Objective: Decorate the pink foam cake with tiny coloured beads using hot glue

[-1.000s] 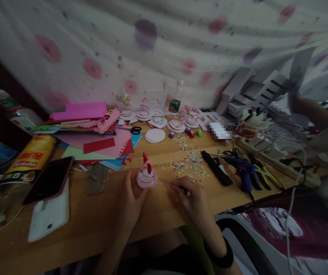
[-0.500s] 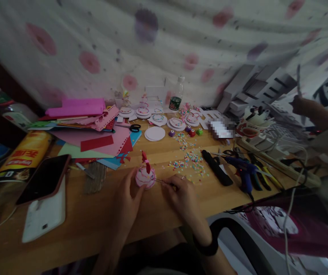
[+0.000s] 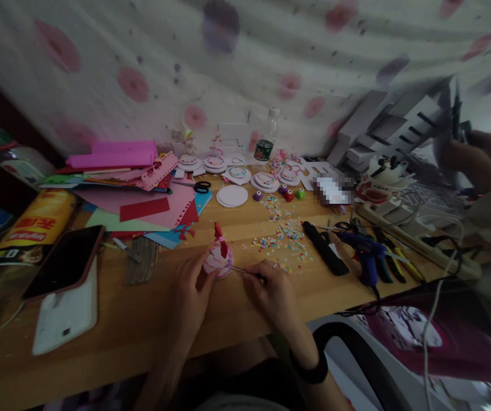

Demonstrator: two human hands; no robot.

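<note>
My left hand [image 3: 191,285] is closed around the near left side of a small round pink-and-white paper craft piece [image 3: 214,260], which looks like a little cake. A red paper bow [image 3: 223,246] stands up from its top. My right hand [image 3: 274,291] pinches a thin, pointed metal tool that looks like tweezers [image 3: 240,269]; its tip touches the right side of the craft piece. Small coloured confetti dots [image 3: 288,231] lie scattered on the wooden table just beyond my right hand.
Coloured paper [image 3: 100,202] and black-handled scissors [image 3: 202,186] lie back left. White discs [image 3: 232,196] and decorated pieces line the back. A blue glue gun [image 3: 365,251], black pouch [image 3: 325,248] and pliers sit right. Phones [image 3: 68,257] lie left. Another person's hand [image 3: 463,151] holds something at far right.
My two hands keep nearly the same place, with the tool tip still at the craft piece. At the far right, the other person's hand has shifted and what it holds now looks larger.
</note>
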